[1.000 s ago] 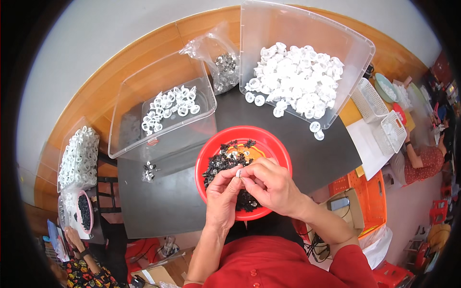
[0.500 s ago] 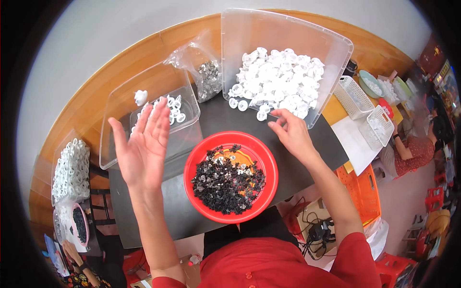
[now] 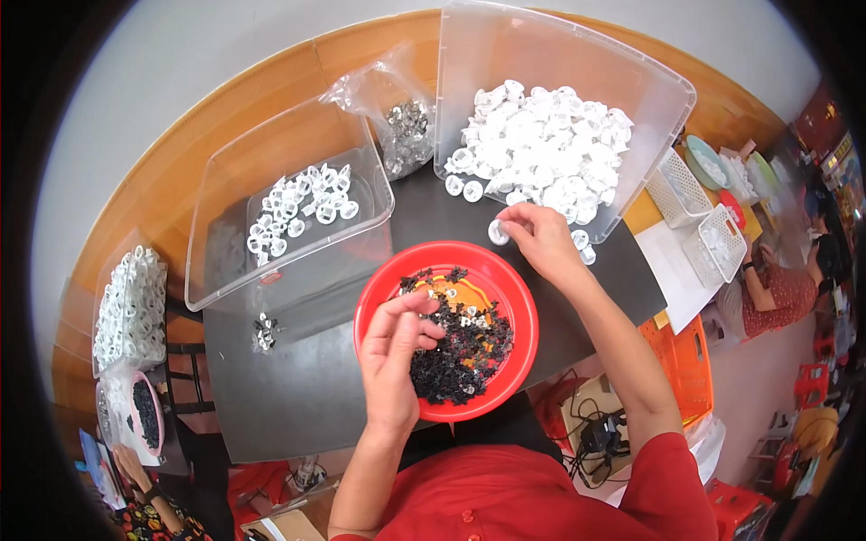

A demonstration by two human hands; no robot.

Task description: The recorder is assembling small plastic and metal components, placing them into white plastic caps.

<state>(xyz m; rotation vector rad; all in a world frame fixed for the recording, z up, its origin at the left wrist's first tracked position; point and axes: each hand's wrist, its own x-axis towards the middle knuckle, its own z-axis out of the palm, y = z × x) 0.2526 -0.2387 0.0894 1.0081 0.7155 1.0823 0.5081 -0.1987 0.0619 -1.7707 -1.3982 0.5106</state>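
My left hand hovers over the left side of a red round basin, its fingers loosely bent and apart with nothing visible in them. Small black plastic pieces lie heaped in the basin, mixed with some clear or silvery bits. Between thumb and fingers, my right hand pinches a small white round plastic part just above the dark table. Right behind that hand, a pile of similar white parts spills from a large clear bin tipped on its side.
At the left, another clear bin holds several white parts. A clear bag of small metal pieces stands between the bins. Small bits lie on the dark table. An orange crate is at the right; other people sit at both sides.
My left hand has moved right and nearer, from the left bin to the basin. The white part in the air above that bin is gone. My right hand has taken a white part.
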